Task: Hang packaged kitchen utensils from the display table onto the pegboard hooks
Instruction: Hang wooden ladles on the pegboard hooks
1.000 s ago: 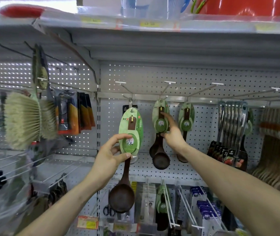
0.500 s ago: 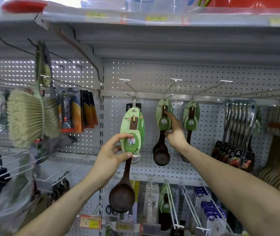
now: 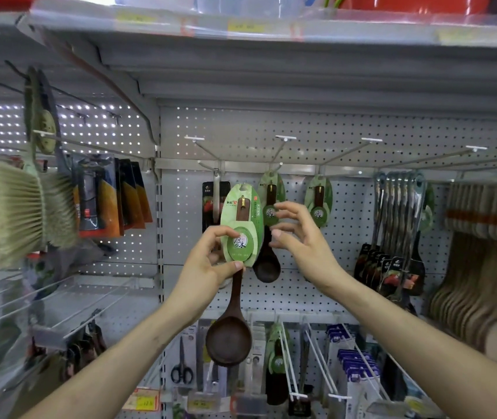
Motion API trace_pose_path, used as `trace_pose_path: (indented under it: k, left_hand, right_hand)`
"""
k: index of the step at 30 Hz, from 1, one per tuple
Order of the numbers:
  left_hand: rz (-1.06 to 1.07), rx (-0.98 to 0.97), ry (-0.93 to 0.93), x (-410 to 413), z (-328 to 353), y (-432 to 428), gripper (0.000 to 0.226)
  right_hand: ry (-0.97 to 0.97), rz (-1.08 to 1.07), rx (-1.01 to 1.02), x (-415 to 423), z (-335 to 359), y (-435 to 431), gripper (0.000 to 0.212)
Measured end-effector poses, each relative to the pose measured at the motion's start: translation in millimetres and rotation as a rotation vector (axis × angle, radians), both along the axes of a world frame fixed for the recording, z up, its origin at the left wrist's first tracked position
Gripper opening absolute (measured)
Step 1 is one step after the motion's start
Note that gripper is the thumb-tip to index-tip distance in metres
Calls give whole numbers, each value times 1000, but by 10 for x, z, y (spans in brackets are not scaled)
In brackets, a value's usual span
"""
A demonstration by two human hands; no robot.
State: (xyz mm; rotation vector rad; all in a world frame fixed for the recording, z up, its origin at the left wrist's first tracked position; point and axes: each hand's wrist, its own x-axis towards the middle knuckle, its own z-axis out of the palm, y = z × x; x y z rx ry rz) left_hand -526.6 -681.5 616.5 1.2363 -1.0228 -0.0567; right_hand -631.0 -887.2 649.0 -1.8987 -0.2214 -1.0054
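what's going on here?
A person is stocking a shop pegboard. The left hand pinches the green card of a packaged wooden ladle and holds it up in front of the board; it is not on a hook yet. The right hand is beside the card, fingers spread, holding nothing. Matching ladles hang on hooks just behind.
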Motion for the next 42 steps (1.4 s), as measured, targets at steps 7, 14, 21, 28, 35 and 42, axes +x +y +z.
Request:
trace_pose_path:
  k: [7, 14, 21, 28, 35, 42]
  left_hand:
    - [-55, 13, -146, -201, 58, -247, 48]
    - [-41, 39, -258, -260, 53, -220, 51]
    - [-45, 242, -346, -155, -166, -114, 68]
    - [40, 319, -483, -95, -156, -186, 74]
    - [8, 293, -538, -61, -246, -222, 74]
    - [34, 309, -552, 143, -268, -388, 77]
  right_hand:
    - [-15, 30, -140, -249, 56, 206, 51]
    - [-60, 40, -123, -304, 167, 192, 55]
    - [-91, 76, -8, -270, 426, 116, 57]
    - [-77, 51, -4, -182, 448, 61, 58]
    - [-52, 16, -27, -172, 391, -32, 57]
    - [-31, -49, -61, 12, 389, -145, 60]
